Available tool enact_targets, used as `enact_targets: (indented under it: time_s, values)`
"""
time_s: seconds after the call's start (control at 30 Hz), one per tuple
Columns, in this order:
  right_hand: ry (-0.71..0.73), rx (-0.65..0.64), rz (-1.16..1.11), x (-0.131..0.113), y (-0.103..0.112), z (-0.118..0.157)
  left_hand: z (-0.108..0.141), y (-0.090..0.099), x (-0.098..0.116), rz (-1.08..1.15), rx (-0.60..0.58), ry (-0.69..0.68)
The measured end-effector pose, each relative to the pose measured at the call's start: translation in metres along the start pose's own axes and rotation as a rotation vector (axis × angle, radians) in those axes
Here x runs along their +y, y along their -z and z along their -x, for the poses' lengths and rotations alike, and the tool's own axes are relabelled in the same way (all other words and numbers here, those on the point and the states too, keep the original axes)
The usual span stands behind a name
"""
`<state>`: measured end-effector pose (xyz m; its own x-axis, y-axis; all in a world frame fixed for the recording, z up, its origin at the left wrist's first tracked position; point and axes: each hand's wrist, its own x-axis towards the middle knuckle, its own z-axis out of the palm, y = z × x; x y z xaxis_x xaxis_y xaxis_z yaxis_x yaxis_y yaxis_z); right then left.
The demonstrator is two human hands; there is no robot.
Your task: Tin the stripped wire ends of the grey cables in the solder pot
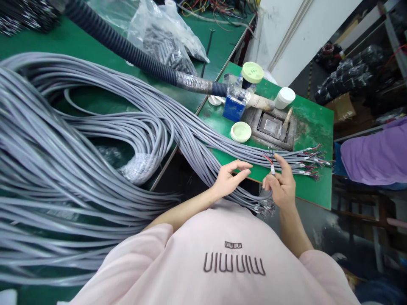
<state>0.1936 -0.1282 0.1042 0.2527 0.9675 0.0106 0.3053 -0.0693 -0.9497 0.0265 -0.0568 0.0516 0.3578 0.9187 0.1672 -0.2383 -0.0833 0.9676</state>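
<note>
Cable upright in right hand, fingers clamped on it near white sleeve, stripped wires fanned upward, over bench. Left hand near, thumb and forefinger apart. Grey bundle behind hands; pale lid, blue box beyond.

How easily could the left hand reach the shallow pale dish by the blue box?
Probably yes: the left hand looks empty and nothing covers the dish, though it must cross the grey cables.

Left-hand grip is curving loosely, thumb standing apart; right-hand grip is pinching, index finger extending.
</note>
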Motion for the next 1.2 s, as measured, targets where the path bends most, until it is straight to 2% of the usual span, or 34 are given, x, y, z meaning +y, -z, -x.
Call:
enact_targets:
  time_s: [0.17, 0.33, 0.47, 0.6, 0.7, 0.8, 0.9, 1.07, 1.2]
  values:
    - [-0.035, 0.072, -0.218, 0.004, -0.023, 0.005, -0.004, -0.008, 0.012, 0.297, -0.024, 0.216]
    - [-0.001, -0.013, -0.226, 0.004, -0.035, 0.01, -0.007, -0.011, 0.019, 0.414, -0.031, 0.274]
    - [-0.01, -0.033, -0.119, 0.006, -0.04, 0.016, -0.006, -0.013, 0.02, 0.437, -0.088, 0.298]
    - [0.029, -0.021, -0.035, 0.011, -0.04, 0.018, -0.006, -0.01, 0.019, 0.419, -0.3, 0.348]
    - [0.084, -0.055, 0.063, 0.008, -0.03, 0.014, -0.008, -0.008, 0.019, 0.412, -0.412, 0.308]
    - [0.188, 0.065, 0.248, -0.005, -0.011, 0.008, -0.01, -0.01, 0.017, 0.379, -0.417, 0.217]
    - [0.302, 0.186, 0.409, -0.023, 0.003, 0.002, -0.009, -0.015, 0.014, 0.344, -0.415, 0.245]
    - [0.462, 0.088, 0.683, -0.04, 0.0, -0.008, -0.004, -0.022, 0.007, 0.283, -0.457, 0.334]
    - [0.443, 0.061, 0.722, -0.04, -0.01, -0.014, -0.001, -0.022, 0.003, 0.241, -0.447, 0.354]
